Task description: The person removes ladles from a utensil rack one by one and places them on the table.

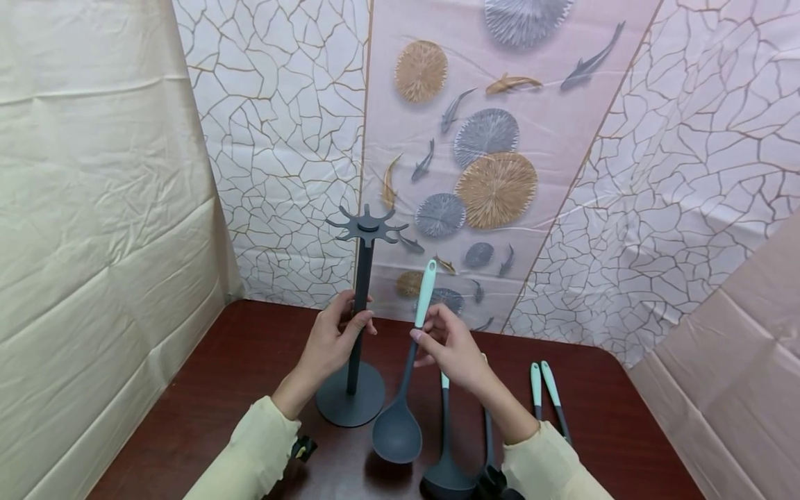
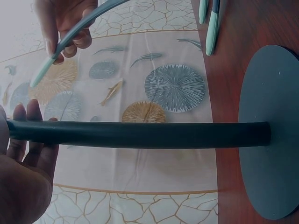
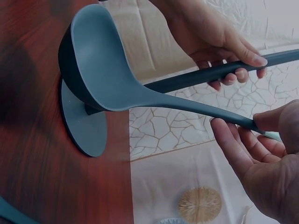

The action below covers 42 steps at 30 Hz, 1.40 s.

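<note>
A dark utensil stand stands upright on the table, with a round base and a ring of hooks on top. My left hand grips its pole below the hooks, thumb on one side and fingers on the other, as the left wrist view shows too. Between thumb and fingers, my right hand pinches a grey ladle where its mint-green handle meets the shaft. The ladle hangs bowl down beside the stand, handle end up and below hook height. In the right wrist view its deep bowl overlaps the base.
Under my right forearm lie a utensil with a wide grey head and another grey-shafted utensil, partly hidden. Two mint-green handles lie farther right. Patterned cloth hangs behind the dark red table.
</note>
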Each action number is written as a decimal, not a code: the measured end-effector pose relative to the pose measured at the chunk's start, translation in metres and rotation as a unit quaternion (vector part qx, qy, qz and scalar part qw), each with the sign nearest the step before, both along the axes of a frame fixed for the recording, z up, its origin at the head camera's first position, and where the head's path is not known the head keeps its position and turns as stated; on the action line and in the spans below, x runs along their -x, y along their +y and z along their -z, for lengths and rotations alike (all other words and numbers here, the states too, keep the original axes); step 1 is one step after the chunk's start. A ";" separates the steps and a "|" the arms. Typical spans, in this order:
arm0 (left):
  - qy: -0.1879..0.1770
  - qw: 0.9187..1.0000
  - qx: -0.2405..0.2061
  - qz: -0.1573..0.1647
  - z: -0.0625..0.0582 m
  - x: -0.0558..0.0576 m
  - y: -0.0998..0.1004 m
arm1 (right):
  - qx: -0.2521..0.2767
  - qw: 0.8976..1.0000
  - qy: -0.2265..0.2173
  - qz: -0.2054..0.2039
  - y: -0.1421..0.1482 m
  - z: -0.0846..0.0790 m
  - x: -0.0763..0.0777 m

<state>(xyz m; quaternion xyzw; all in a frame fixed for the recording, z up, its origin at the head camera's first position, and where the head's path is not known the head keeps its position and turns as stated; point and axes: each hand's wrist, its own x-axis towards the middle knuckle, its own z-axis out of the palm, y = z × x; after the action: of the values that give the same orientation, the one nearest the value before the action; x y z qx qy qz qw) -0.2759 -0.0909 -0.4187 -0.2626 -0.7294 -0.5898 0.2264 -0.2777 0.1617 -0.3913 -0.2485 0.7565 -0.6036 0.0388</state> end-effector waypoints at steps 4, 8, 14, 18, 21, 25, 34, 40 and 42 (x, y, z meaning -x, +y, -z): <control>-0.002 1.000 0.001 0.000 -0.001 0.000 0.001 | 0.003 1.000 -0.013 0.003 0.000 0.004 0.003; -0.001 1.000 0.002 -0.001 -0.001 0.000 0.001 | 0.007 1.000 -0.024 0.003 0.000 0.009 0.007; 0.002 1.000 0.004 -0.002 -0.001 0.000 0.001 | 0.019 0.999 -0.046 0.011 0.002 0.018 0.015; 0.003 1.000 0.004 -0.002 -0.001 0.000 0.001 | 0.019 0.998 -0.061 0.017 0.005 0.025 0.020; 0.003 1.000 0.001 -0.002 -0.001 0.000 0.001 | 0.017 0.997 -0.069 0.021 0.008 0.030 0.025; 0.001 1.000 -0.002 0.000 -0.001 0.000 0.001 | 0.014 0.996 -0.082 0.026 0.013 0.036 0.029; 0.000 1.000 -0.003 0.001 0.001 -0.001 0.000 | 0.013 0.993 -0.110 0.034 0.019 0.051 0.036; 0.005 1.000 -0.002 0.001 0.001 0.000 0.000 | 0.011 0.991 -0.131 0.027 0.021 0.058 0.038; 0.005 1.000 -0.002 0.000 0.001 0.000 0.000 | 0.008 0.990 -0.137 0.025 0.021 0.060 0.038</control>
<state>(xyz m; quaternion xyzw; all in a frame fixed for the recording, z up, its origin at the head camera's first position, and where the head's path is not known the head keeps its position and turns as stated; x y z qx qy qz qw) -0.2757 -0.0905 -0.4197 -0.2656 -0.7270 -0.5898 0.2304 -0.3155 0.1827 -0.4518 -0.1451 0.7451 -0.6388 0.1252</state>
